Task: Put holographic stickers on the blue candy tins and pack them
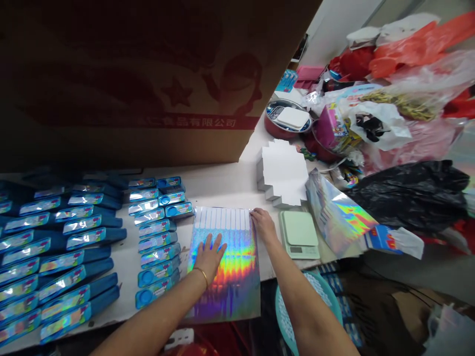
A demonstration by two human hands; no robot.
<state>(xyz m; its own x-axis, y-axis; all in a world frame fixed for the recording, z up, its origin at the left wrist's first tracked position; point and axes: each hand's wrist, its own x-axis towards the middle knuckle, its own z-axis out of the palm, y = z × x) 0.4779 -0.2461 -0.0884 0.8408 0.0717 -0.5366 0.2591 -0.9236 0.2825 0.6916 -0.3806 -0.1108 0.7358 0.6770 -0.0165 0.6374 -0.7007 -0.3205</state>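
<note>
A shiny holographic sticker sheet (237,294) lies at the table's front edge, its lower end reaching past the edge. Across its top runs a row of white strips (222,218) side by side. My left hand (208,259) rests on the sheet with fingers spread, a thin bracelet at the wrist. My right hand (264,226) has its fingers pinched together at the sheet's upper right corner; the fingertips partly hide what they grip. Left of the sheet stands a column of small blue boxes (158,242) with shiny labels.
More blue boxes (81,254) fill the left side. A large cardboard carton (148,99) blocks the back. Right of the sheet are a pale green scale (299,232), stacked white card cutouts (284,170) and more holographic sheets (334,212). A turquoise basin (336,309) sits below the edge.
</note>
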